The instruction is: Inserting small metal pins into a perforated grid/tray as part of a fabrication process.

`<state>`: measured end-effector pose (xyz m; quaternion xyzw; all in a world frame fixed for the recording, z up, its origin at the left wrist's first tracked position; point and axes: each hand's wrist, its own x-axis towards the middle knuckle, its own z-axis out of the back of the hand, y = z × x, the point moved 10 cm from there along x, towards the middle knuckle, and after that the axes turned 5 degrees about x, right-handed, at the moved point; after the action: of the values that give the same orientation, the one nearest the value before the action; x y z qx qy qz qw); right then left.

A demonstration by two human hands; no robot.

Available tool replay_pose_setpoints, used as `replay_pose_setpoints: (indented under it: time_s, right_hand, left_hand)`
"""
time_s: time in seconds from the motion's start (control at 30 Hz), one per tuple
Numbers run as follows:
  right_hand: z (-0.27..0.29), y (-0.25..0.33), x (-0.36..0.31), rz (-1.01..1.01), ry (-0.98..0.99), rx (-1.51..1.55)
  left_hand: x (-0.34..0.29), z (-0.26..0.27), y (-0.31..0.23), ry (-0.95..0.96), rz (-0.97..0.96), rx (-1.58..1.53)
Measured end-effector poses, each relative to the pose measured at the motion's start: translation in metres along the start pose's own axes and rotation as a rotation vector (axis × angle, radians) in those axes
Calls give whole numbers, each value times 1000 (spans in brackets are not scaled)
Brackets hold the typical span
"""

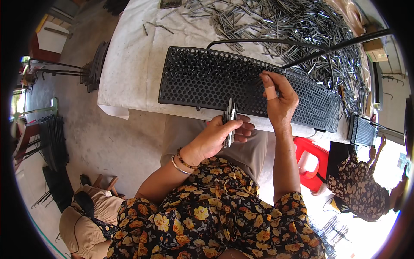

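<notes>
My left hand (pixel 211 140) is closed around a bundle of thin dark metal strips (pixel 230 129), held upright just in front of the table edge. A long black perforated rack (pixel 194 93) lies along that edge. Many short dark pieces (pixel 198 62) stand in the holes of its far left part, while bare holes show toward the near side and the right. Over the middle of the rack, my right hand (pixel 281 103) has thumb and fingertips pinched together. A light bandage wraps one of its fingers. Whatever sits between those fingertips is too small to make out.
A large heap of loose metal strips (pixel 297 30) covers the far right of the white-covered table (pixel 133 56). A black rod handle (pixel 340 45) reaches over the heap from the rack. A red stool (pixel 311 162) stands at right, near another person (pixel 362 185). More racks (pixel 49 142) stand at left.
</notes>
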<state>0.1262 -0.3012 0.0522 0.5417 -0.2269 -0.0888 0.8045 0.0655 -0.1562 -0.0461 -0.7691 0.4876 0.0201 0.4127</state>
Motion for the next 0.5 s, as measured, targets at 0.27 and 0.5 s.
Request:
replay_pose_setpoints:
  time_s: [0.27, 0.5]
  right_hand:
    - [-5, 1, 2, 85, 136, 5]
    - [-3, -14, -7, -29, 32, 60]
  left_hand:
    - [0, 6, -1, -39, 13, -6]
    - [-6, 3, 3, -50, 133, -84]
